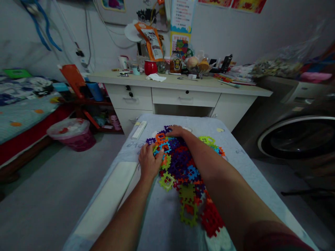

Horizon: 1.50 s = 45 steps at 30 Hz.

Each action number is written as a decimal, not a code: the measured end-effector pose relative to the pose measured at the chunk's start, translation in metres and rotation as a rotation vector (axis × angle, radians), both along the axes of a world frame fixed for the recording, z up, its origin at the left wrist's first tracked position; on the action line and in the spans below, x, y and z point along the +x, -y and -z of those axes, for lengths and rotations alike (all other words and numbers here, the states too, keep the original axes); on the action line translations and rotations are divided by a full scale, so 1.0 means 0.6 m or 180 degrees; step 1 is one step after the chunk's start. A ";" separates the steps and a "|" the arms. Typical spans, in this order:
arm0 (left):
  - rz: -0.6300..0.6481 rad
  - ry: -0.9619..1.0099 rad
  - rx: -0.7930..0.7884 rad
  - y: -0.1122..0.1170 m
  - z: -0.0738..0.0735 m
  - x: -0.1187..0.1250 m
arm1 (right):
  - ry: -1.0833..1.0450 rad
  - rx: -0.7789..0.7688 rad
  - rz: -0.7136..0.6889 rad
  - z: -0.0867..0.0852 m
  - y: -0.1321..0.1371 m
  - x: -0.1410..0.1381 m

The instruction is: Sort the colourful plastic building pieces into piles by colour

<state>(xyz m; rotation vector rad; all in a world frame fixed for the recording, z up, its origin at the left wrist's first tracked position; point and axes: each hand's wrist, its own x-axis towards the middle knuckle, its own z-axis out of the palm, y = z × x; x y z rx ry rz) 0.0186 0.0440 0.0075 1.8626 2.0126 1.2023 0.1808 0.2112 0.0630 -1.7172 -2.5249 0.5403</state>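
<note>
A pile of flat interlocking plastic tiles (183,164) in purple, orange, blue, lime and red lies on a small table covered by a pale cloth (243,164). My left hand (149,161) rests at the pile's left edge, fingers curled onto orange and blue tiles. My right hand (176,131) reaches across to the pile's far edge, fingers bent down onto purple tiles, with the forearm lying over the pile. Whether either hand has a tile pinched is hidden by the fingers.
A white flat strip (112,188) lies along the table's left side and a small white box (139,129) at its far left. Beyond stand a cluttered desk (180,92), a pink bin (72,133), a bed (23,111) at left and a washing machine (295,136) at right.
</note>
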 end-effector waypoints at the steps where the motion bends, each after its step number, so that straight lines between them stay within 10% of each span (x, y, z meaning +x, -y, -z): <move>1: 0.0025 -0.0029 0.0020 -0.002 0.002 0.000 | 0.0034 -0.0045 -0.0007 0.001 0.001 -0.002; 10: 0.0700 0.0342 0.0187 -0.004 0.005 -0.006 | -0.0298 -0.0603 -0.0388 -0.042 0.062 0.048; 18: 0.0719 0.1193 0.0201 -0.004 0.007 -0.009 | -0.2117 -0.1209 -0.0627 -0.097 0.121 0.098; 25: 0.0489 0.1228 0.0690 -0.010 0.008 -0.011 | -0.1116 -0.0033 0.0280 -0.060 0.047 0.024; 31: 0.0401 0.1300 0.0668 -0.013 0.014 -0.014 | -0.0137 -0.0061 0.0559 -0.001 0.002 -0.062; 37: 0.0344 0.1195 0.0463 -0.015 0.017 -0.011 | 0.0242 -0.0319 -0.0372 0.010 0.007 -0.088; 45: 0.0585 0.0679 0.0013 -0.018 0.008 -0.011 | -0.0935 -0.1237 -0.1328 -0.059 0.078 -0.052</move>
